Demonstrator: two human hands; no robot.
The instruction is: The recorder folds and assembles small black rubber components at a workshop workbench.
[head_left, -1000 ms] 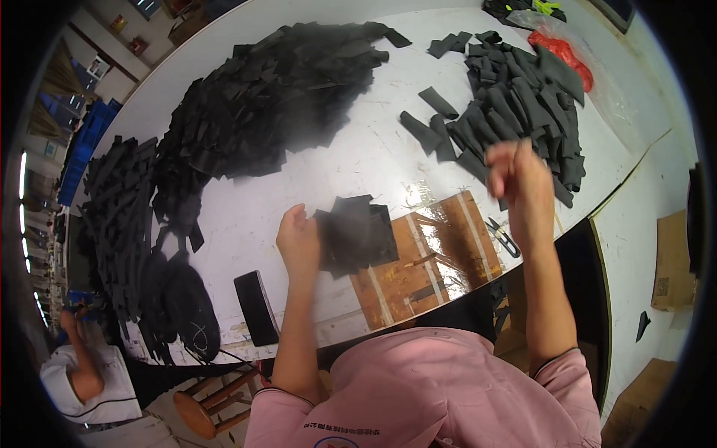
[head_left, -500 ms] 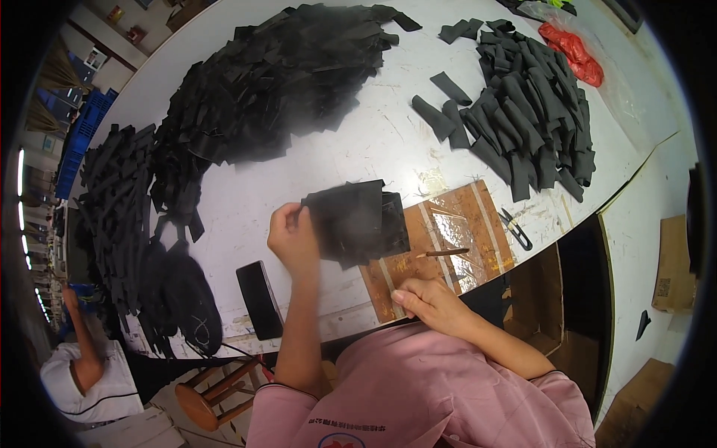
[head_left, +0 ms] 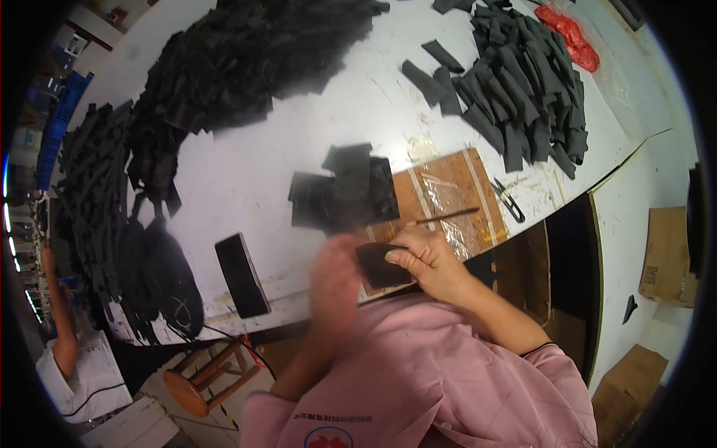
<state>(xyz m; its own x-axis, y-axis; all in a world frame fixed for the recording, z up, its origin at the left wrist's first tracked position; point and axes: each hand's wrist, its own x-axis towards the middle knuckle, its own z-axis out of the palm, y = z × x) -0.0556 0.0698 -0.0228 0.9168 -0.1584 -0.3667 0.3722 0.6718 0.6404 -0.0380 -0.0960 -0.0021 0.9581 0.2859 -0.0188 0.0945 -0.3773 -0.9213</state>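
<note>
My right hand [head_left: 427, 261] grips a dark rectangular fabric piece [head_left: 379, 266], its thumb pressed on top. Just left of that piece is my left hand [head_left: 334, 278], smeared by motion; its fingers cannot be made out, nor whether it touches the fabric. Beyond both hands lies a small stack of black fabric pieces [head_left: 351, 183], crossed over one another, partly on the white table. A worn brown board [head_left: 474, 179] with clear tape lies beside the stack. Across the board, next to my right hand, rests a thin brown pencil-like stick [head_left: 448, 216].
A big heap of black pieces [head_left: 246, 67] covers the far left; dark rolled pieces [head_left: 523, 89] are piled far right. Thread snips [head_left: 509, 200] lie right of the board, a phone [head_left: 242, 276] to the left. A wooden stool [head_left: 202, 381] stands below; another person's arm [head_left: 61, 313] shows far left.
My left hand has come from the stack down toward my right hand. My right hand, in which no piece showed, now holds one. The stack's pieces lie more crossed. The whole view has shifted.
</note>
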